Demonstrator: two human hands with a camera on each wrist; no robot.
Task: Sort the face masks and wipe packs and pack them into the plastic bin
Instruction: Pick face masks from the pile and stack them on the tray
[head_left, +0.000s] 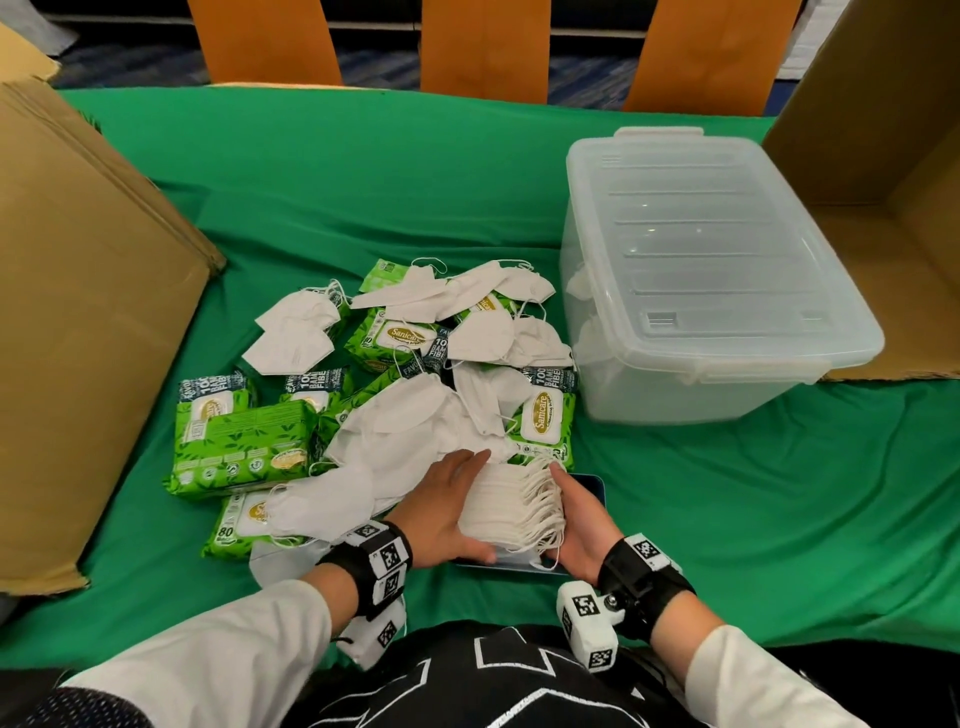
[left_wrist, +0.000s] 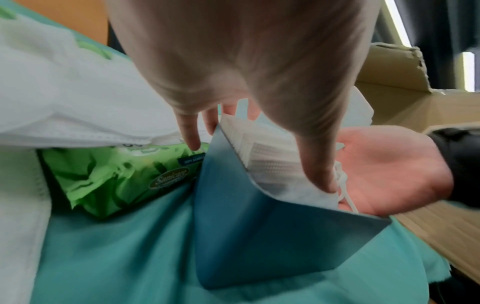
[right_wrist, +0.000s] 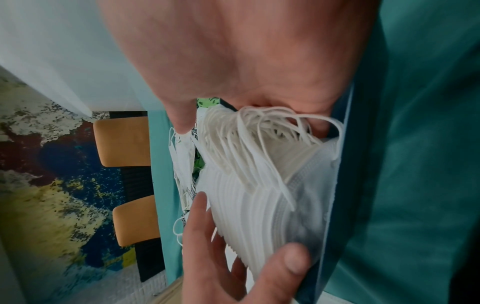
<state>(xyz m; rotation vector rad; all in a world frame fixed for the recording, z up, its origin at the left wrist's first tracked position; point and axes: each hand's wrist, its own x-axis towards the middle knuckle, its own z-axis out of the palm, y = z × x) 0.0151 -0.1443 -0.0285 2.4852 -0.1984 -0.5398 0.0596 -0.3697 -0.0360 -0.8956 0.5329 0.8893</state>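
A stack of white face masks (head_left: 511, 506) sits between my two hands, low over a flat blue box (head_left: 592, 486) at the near edge of the pile. My left hand (head_left: 447, 512) grips the stack's left end, thumb on the near side and fingers on the far side. My right hand (head_left: 576, 525) cups the ear-loop end, thumb up. In the right wrist view the loops (right_wrist: 259, 139) bunch under my right hand (right_wrist: 233, 61). Loose white masks (head_left: 410, 431) and green wipe packs (head_left: 244, 441) lie mixed beyond. The clear plastic bin (head_left: 649, 395) stands at right with its lid on.
A cardboard box (head_left: 88, 338) lies along the left and an open cardboard box (head_left: 883, 182) stands at the right, behind the bin. Green cloth (head_left: 727, 493) covers the table. Orange chair backs (head_left: 483, 47) line the far edge. Some white masks show through the bin's left wall.
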